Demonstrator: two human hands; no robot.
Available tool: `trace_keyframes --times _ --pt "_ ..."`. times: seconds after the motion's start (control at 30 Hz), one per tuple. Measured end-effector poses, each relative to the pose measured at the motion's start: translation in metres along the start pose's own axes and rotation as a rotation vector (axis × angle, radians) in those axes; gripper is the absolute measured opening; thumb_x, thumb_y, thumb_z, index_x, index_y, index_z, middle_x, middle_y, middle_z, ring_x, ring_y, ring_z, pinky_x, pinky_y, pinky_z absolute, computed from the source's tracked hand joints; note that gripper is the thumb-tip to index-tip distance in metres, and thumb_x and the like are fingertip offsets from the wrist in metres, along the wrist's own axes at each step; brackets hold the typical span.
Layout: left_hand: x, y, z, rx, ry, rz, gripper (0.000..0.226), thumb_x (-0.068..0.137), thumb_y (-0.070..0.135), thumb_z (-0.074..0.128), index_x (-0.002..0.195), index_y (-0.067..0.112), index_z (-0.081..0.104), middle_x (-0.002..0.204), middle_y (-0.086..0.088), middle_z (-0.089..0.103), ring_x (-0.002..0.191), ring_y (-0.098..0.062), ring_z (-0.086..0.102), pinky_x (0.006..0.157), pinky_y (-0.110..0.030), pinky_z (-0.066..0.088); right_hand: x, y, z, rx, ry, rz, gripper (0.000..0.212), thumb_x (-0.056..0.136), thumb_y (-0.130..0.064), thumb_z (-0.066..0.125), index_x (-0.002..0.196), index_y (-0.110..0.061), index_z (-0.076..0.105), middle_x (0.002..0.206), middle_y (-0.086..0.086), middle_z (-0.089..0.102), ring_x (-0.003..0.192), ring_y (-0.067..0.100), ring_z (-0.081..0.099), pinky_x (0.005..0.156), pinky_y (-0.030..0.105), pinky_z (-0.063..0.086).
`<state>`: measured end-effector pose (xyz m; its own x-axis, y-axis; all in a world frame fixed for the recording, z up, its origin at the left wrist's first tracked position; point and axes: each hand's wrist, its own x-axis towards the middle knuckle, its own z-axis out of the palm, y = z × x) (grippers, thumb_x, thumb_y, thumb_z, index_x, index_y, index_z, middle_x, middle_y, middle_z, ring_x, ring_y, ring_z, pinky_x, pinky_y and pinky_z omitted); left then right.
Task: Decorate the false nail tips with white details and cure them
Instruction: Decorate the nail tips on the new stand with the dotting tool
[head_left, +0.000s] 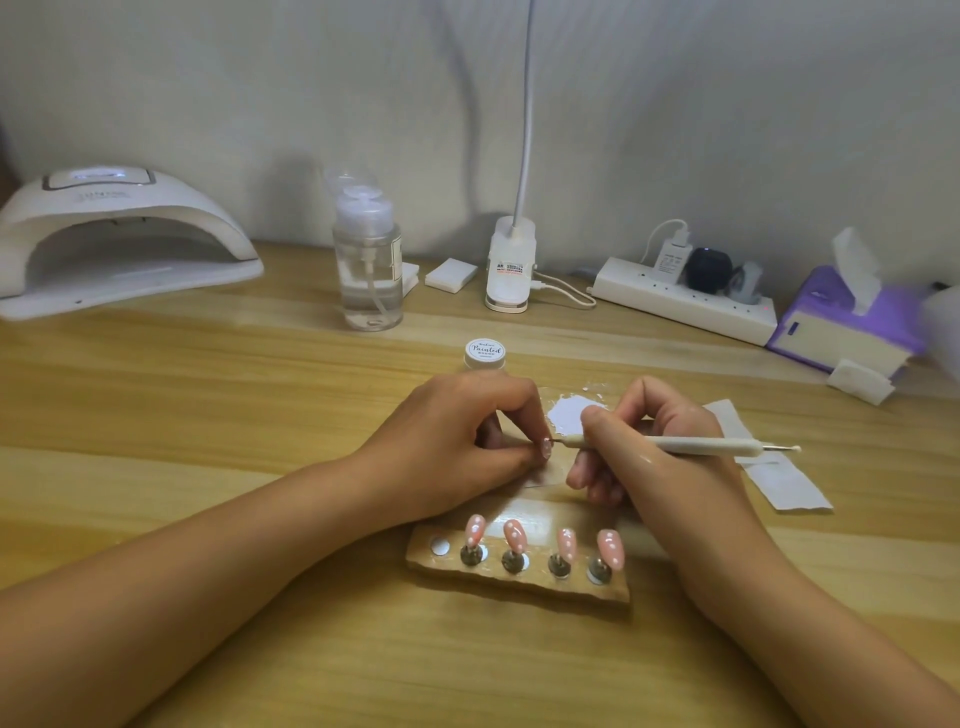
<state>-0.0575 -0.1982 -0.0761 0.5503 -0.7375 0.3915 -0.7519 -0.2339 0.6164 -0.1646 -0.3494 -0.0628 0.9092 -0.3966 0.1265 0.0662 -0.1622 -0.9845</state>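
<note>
Head view, nearest you: a rough wooden block (519, 584) on the desk (208, 415) carries four pink almond-shaped nail tips (514, 535) dotted white. Beyond it, your left hand (457, 441) pinches a fifth pink tip (546, 447). Your right hand (660, 452) grips a slim white dotting pen (701, 445), its point against that tip. Farther back sit a white-lidded jar (485, 353) and a white arched curing lamp (119, 239).

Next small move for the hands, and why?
Probably lift the right hand's dotting tool off the nail tip: its point meets the tip that the left hand pinches, which shows white marks. Four dotted tips stand on the holder, and its leftmost spot is bare, likely for this one.
</note>
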Motion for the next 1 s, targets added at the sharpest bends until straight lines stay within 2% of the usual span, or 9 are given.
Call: trace_keyframes --times 0.27,0.53,0.83,1.0 --pt "0.0000 0.0008 -0.0004 -0.001 -0.004 0.008 0.018 0.080 0.013 0.078 0.079 0.027 0.067 0.075 0.028 0.058 0.058 -0.008 0.057 0.058 -0.014 0.039 -0.0004 0.0001 -0.0007 -0.025 -0.008 -0.002 0.021 0.085 -0.014 0.061 0.072 -0.009 0.045 0.058 0.013 0.068 0.046 0.012 0.056 0.045 0.022 0.046" --pt "-0.0001 0.0000 0.0000 -0.002 0.004 0.009 0.019 0.080 0.013 0.078 0.079 0.029 0.067 0.078 0.022 0.058 0.059 -0.011 0.059 0.058 -0.016 0.041 -0.0006 -0.0028 0.0001 0.008 0.012 0.004 0.021 0.084 -0.015 0.061 0.073 -0.007 0.046 0.056 0.012 0.067 0.045 0.012 0.055 0.046 0.020 0.046" --pt "-0.0001 -0.0001 0.0004 -0.008 0.002 -0.002 0.014 0.080 0.013 0.079 0.080 0.023 0.069 0.078 0.027 0.059 0.059 -0.009 0.058 0.059 -0.012 0.039 -0.0010 -0.0035 0.0007 0.017 0.038 0.050 0.018 0.079 -0.004 0.055 0.066 -0.009 0.043 0.046 0.013 0.058 0.039 0.012 0.044 0.037 0.021 0.039" --pt "0.0003 -0.0001 0.0005 -0.014 0.001 -0.009 0.013 0.080 0.012 0.079 0.081 0.022 0.070 0.078 0.026 0.059 0.059 -0.010 0.058 0.059 -0.015 0.039 -0.0017 -0.0040 0.0012 -0.014 0.026 0.033 0.020 0.079 -0.004 0.057 0.066 -0.009 0.042 0.050 0.013 0.062 0.040 0.011 0.048 0.039 0.021 0.041"
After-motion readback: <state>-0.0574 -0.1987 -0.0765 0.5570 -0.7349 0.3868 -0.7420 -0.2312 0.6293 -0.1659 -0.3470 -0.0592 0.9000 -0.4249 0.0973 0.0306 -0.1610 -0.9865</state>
